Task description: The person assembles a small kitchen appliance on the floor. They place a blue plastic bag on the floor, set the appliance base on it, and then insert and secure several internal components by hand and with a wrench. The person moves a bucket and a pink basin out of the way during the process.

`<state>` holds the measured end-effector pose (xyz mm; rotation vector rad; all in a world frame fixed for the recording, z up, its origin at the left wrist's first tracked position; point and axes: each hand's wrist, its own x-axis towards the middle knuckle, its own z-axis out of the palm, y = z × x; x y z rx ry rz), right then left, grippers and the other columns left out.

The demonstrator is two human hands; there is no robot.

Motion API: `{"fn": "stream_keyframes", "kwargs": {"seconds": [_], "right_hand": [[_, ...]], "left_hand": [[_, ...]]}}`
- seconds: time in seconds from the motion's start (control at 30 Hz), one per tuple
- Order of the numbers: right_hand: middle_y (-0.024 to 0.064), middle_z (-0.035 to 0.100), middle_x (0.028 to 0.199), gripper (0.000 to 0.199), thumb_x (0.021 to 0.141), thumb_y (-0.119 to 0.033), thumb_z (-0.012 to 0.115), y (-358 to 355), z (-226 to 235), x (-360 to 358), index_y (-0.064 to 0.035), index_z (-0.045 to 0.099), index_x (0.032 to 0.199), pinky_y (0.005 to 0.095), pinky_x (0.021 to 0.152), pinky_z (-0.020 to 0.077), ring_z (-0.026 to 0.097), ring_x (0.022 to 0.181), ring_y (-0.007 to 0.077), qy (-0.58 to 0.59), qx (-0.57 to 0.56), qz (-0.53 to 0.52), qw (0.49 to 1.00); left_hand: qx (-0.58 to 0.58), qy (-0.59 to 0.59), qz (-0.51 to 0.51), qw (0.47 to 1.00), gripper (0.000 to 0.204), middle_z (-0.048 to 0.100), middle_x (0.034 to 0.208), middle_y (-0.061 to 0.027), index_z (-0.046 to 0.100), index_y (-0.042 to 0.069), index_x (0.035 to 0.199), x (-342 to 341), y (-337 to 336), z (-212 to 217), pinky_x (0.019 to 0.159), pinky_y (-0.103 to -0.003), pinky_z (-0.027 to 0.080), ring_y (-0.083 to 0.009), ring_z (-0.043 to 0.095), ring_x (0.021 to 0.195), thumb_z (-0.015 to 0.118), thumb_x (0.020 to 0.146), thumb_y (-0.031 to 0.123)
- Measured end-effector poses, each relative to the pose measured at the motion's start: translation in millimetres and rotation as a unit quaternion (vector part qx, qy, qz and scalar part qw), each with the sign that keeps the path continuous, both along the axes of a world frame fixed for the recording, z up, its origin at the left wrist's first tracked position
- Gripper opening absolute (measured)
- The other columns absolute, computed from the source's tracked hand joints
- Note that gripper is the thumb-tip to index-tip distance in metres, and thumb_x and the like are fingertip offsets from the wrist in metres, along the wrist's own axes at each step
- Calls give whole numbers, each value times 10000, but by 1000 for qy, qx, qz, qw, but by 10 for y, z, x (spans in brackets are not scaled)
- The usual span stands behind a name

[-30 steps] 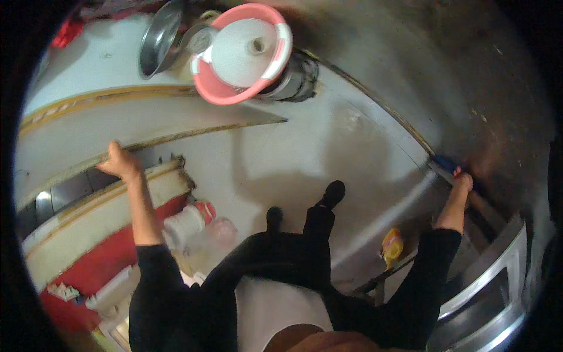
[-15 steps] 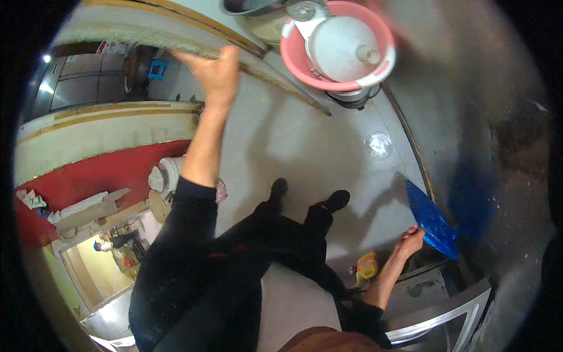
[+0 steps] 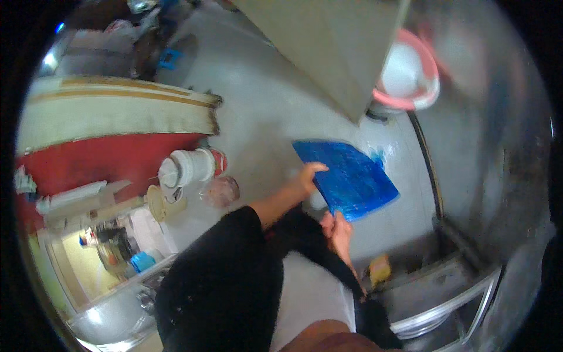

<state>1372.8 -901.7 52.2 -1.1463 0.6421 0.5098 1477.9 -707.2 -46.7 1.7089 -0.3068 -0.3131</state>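
A blue plastic bag (image 3: 355, 179), thin and crinkled, spreads out flat in front of my body above the pale floor. My left hand (image 3: 311, 178) pinches its near left edge, thumb lying over the plastic. Lower down, at the corner closest to me, the fingers of my right hand (image 3: 337, 230) are closed on the same bag. It hangs clear of my legs and hides part of the floor behind it.
A pale door panel (image 3: 334, 47) juts in from the top. Right of it stands a pink basin (image 3: 435, 88) with a white lid-like piece inside. White buckets (image 3: 196, 167) are by the red wall at left. A yellow container (image 3: 380, 268) and metal rack (image 3: 478, 311) are lower right.
My left hand has let go of the door edge and taken hold of the blue bag. The right hand brought the bag inward from the right. The view has shifted, and the door appears further right.
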Motion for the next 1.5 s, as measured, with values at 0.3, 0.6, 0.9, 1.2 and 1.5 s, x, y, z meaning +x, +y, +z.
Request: {"fn": "stream_keyframes", "kwargs": {"seconds": [0.3, 0.6, 0.9, 1.2, 1.5], "right_hand": [[88, 691, 928, 341, 958, -331, 561, -377, -718, -379, -36, 625, 1116, 327, 639, 552, 668, 749, 190, 98, 72, 47, 992], [145, 546, 1337, 598, 908, -303, 660, -422, -416, 673, 11, 444, 1368, 393, 1035, 422, 543, 1196, 243, -101, 81, -11, 992], [145, 675, 1102, 424, 844, 8, 678, -283, -916, 731, 31, 549, 1247, 385, 829, 561, 670, 915, 244, 41, -32, -4, 999], [141, 619, 1030, 486, 641, 63, 624, 402, -1004, 398, -77, 631, 1107, 444, 765, 452, 566, 959, 352, -354, -506, 181, 765], [83, 559, 1271, 541, 725, -43, 595, 797, -1456, -73, -124, 589, 1260, 437, 852, 377, 545, 1097, 279, -362, -573, 264, 686]], "left_hand": [[-265, 525, 101, 803, 653, 592, 1274, -160, 497, 27, 1343, 142, 1122, 470, 1006, -493, 452, -338, 586, 1127, 644, 707, 25], [-247, 520, 56, 816, 652, 584, 1293, -167, 492, 4, 1345, 356, 1331, 276, 999, -516, 451, -340, 596, 1127, 663, 719, -57], [-130, 527, 94, 835, 568, 622, 1203, -129, 522, -5, 1285, 157, 1097, -42, 979, -444, 465, -276, 602, 1096, 756, 771, 57], [-276, 581, 237, 728, 893, 336, 1489, -218, 266, 13, 1467, 513, 1022, -328, 1050, -606, 329, -409, 381, 1337, 613, 866, 575], [-230, 563, 176, 774, 424, 610, 1201, -156, 526, -12, 1253, 546, 1121, -1047, 938, -467, 494, -302, 610, 1074, 636, 846, 26]]}}
